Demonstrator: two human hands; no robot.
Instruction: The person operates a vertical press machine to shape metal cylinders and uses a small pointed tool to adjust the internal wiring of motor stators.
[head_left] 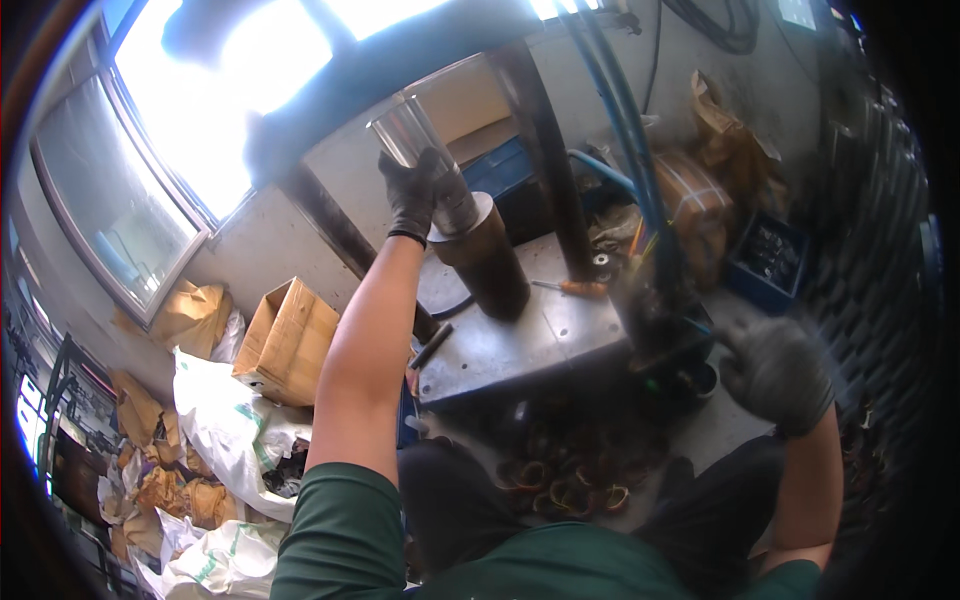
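My left hand [408,195], in a dark grey glove, reaches up between the posts of a press. Its fingers close around a grey metal cylinder [460,208] above a thick dark cylindrical block [487,270] with a bright top rim. Over the hand, a shiny metal rod [402,130] slants upward. The block stands on a steel plate [500,355]. My right hand [785,375], also gloved, is low on the right beside a dark machine part [665,315] with hoses. Motion smears its fingers, so its grip cannot be made out.
An orange-handled screwdriver [580,289] and a short dark bar [432,346] lie on the plate. Several rings [560,492] are on the floor below it. A cardboard box [287,340] and white sacks [215,405] sit at left; a blue crate [768,260] stands at right.
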